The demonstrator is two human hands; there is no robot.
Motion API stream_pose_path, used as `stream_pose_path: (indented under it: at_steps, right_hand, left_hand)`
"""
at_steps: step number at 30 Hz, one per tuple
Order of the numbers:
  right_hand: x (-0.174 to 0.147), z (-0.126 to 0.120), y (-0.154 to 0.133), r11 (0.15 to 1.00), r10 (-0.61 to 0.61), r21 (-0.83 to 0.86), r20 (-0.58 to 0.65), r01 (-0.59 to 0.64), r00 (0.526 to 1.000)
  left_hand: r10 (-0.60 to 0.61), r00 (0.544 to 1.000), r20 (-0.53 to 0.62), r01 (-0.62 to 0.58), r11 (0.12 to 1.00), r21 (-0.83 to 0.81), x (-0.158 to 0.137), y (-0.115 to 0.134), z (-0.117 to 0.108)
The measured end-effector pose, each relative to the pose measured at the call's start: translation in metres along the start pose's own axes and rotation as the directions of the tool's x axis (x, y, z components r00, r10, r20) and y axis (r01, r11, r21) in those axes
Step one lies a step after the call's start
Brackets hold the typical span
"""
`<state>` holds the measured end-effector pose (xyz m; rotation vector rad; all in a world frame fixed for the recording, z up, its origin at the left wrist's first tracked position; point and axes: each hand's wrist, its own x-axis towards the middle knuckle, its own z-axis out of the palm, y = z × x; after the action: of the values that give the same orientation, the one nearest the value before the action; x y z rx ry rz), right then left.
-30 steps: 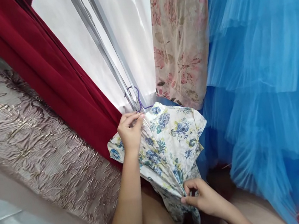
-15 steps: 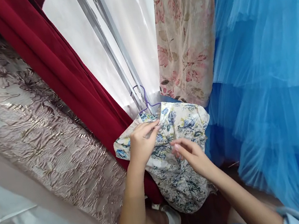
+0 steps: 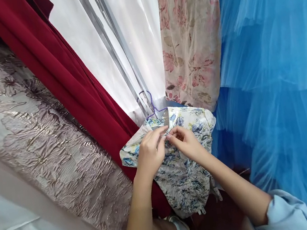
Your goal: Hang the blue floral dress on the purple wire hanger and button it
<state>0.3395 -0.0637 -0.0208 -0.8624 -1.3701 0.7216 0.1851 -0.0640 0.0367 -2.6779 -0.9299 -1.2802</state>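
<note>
A white floral dress (image 3: pixel 187 176) with blue, green and yellow flowers hangs on a purple wire hanger (image 3: pixel 153 105). Its open neckline faces me. At the neckline's lower point, my left hand (image 3: pixel 151 148) pinches the edge of the fabric between thumb and fingers. Right beside it my right hand (image 3: pixel 185 141) is also pinched, its fingertips meeting those of the left at the same spot. Whatever small part lies between the fingertips is too small to make out.
Metal poles (image 3: pixel 114 47) rise behind the hanger before a white curtain (image 3: pixel 138 23). Dark red cloth (image 3: pixel 80 99) and a metallic floral brocade (image 3: pixel 60 158) hang at the left. A pink-flowered dress (image 3: pixel 191 42) and blue tiered tulle (image 3: pixel 272 71) hang at the right. A shoe (image 3: pixel 180 228) shows below.
My right hand has moved up and left from the dress front to meet my left hand at the neckline. My left hand keeps its pinch there.
</note>
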Motion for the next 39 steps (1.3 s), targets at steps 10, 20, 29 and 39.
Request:
stream_pose_path:
  at_steps: [10,20,29,39]
  right_hand:
    - [0.004,-0.003,-0.013,0.988,0.079,0.119,0.14,-0.096,0.987]
    - [0.01,-0.001,0.024,0.973,0.215,0.056,0.134,-0.224,0.967]
    - [-0.044,-0.019,0.042,0.936,0.317,0.036,0.347,-0.351,0.882]
    - [-0.058,-0.041,0.067,0.924,0.375,-0.058,0.327,-0.378,0.867]
  left_hand:
    - [0.081,0.991,-0.104,-0.073,0.995,0.072,0.001,-0.005,0.002]
    - [-0.145,0.835,-0.531,0.095,0.988,-0.12,0.024,-0.012,-0.011]
    - [-0.498,0.746,-0.443,0.345,0.857,-0.382,-0.034,-0.136,-0.045]
    - [-0.694,0.632,-0.344,0.525,0.71,-0.469,-0.122,-0.13,0.028]
